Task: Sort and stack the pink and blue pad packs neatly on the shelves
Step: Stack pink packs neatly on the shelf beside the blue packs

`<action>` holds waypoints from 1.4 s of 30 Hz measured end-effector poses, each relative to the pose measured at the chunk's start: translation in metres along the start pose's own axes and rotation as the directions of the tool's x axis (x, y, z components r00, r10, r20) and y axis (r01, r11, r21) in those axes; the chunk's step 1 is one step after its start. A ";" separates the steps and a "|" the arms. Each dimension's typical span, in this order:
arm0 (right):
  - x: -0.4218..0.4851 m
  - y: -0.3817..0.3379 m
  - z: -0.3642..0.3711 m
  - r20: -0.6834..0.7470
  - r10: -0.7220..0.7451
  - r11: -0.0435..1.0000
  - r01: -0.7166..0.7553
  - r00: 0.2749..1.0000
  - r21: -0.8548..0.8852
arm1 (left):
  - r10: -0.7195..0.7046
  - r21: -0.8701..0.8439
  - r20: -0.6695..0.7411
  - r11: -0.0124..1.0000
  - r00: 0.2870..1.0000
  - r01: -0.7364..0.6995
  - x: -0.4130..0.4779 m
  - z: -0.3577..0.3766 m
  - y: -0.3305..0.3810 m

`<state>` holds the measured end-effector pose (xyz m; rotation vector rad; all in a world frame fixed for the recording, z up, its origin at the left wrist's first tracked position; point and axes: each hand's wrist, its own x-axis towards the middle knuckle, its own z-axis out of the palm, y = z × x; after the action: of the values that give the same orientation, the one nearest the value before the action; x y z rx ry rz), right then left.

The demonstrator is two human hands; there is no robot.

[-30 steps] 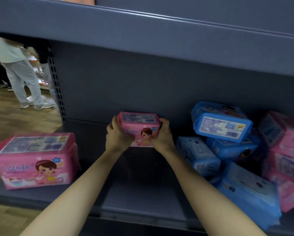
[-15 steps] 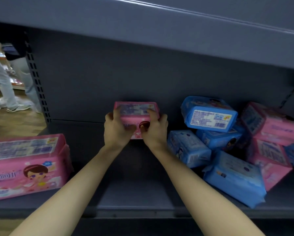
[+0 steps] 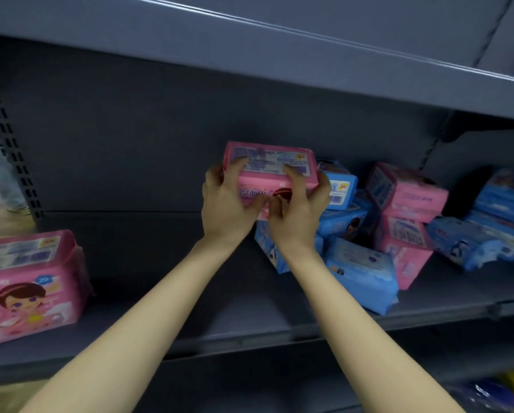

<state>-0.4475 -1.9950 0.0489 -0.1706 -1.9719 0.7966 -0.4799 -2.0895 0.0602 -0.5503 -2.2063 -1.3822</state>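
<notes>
Above the middle of the grey shelf [image 3: 249, 308], a small pink pack [image 3: 272, 171] is being held up in front of the dark back panel by both hands. Its nine o'clock end is being gripped by the left hand [image 3: 227, 204], with fingers [image 3: 234, 163] curled onto the printed top and the thumb pressed to the front face. Its three o'clock end is being gripped the same way by the right hand [image 3: 297, 216]. At three to four o'clock from the held pack, a loose heap of blue packs [image 3: 360, 272] and pink packs [image 3: 404, 195] is being borne by the shelf at mixed angles. At eight o'clock, well apart, a larger pink pack [image 3: 29, 281] is being borne upright near the front edge.
</notes>
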 end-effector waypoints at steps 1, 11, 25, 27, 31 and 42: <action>0.000 0.005 -0.009 -0.016 0.012 1.000 -0.012 1.000 -0.019 | 0.007 -0.013 0.021 1.000 1.000 -0.007 -0.002 0.008 0.005; 0.000 0.050 -0.079 -0.119 0.232 0.949 -0.252 0.965 -0.191 | 0.049 -0.109 0.269 0.994 0.962 -0.020 -0.025 0.081 0.050; 0.004 0.061 -0.110 -0.181 0.266 0.923 -0.304 0.947 -0.237 | 0.083 -0.037 0.283 0.996 0.956 -0.075 -0.036 0.103 0.076; 0.004 0.061 -0.111 -0.199 0.268 0.926 -0.309 0.943 -0.216 | 0.084 -0.046 0.275 0.996 0.958 -0.075 -0.038 0.103 0.078; 0.002 0.066 -0.113 -0.233 0.274 0.925 -0.322 0.933 -0.203 | 0.081 -0.061 0.280 0.996 0.957 -0.067 -0.043 0.103 0.078; 0.010 0.069 -0.119 0.033 0.264 0.840 -0.213 0.964 -0.498 | 0.034 0.004 0.356 0.999 0.934 -0.037 -0.034 0.107 0.068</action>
<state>-0.3681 -1.8823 0.0527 -0.7049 -2.2489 0.4420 -0.4330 -1.9675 0.0489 -0.8937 -2.4670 -1.3354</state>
